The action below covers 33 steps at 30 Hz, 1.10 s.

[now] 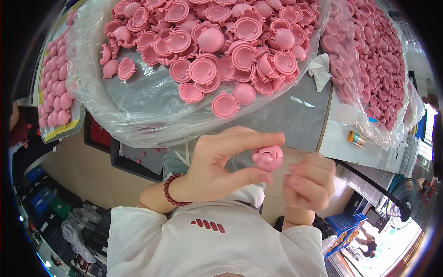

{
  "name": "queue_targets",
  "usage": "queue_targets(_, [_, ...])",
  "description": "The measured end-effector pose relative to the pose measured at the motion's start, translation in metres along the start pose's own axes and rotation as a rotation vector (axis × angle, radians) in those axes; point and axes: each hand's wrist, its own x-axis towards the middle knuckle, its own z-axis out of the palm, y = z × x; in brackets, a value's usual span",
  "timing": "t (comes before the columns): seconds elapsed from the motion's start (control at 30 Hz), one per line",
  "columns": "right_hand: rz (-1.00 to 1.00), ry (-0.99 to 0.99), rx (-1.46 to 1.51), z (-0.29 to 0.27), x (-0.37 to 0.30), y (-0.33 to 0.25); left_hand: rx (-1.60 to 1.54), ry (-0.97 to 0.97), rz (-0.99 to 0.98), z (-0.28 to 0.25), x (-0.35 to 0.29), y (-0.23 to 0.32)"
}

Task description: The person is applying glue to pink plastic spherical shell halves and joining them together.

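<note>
A round pink plastic ball (269, 159) with a notch in its side sits between the thumb and fingers of my left hand (217, 159), above the table's near edge. Close to its right is my right hand (310, 182), its fingers curled in and slightly blurred; whether anything is inside them is hidden. Beyond both hands, a heap of pink half shells (203, 71) lies in a clear plastic bag (110, 120). The nearest pieces are an upturned half shell (225, 105) and a rounded one (244, 93).
A tray of pink balls (57, 87) stands at the far left. To the right is another bag of pink shells (369, 60), with a white crumpled cloth (320, 71) and a small yellow object (356, 138) nearby. A black fan (405, 198) stands at the lower right.
</note>
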Motion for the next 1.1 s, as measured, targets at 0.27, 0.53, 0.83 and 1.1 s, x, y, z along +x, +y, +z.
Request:
queue_targets(0.27, [0.298, 0.682, -0.224, -0.035, -0.014, 0.053, 0.081, 0.044, 0.108, 0.000, 0.001, 0.005])
queue_targets(0.53, [0.746, 0.249, -0.498, -0.049, -0.008, 0.070, -0.382, -0.066, 0.004, 0.006, 0.003, 0.004])
queue_targets(0.83, [0.530, 0.496, 0.176, -0.019, 0.005, 0.042, -0.797, 0.043, -0.293, 0.009, 0.009, 0.014])
queue_targets(1.1, [0.627, 0.492, 0.302, -0.010, 0.004, 0.041, -0.488, 0.010, -0.185, 0.003, -0.001, 0.012])
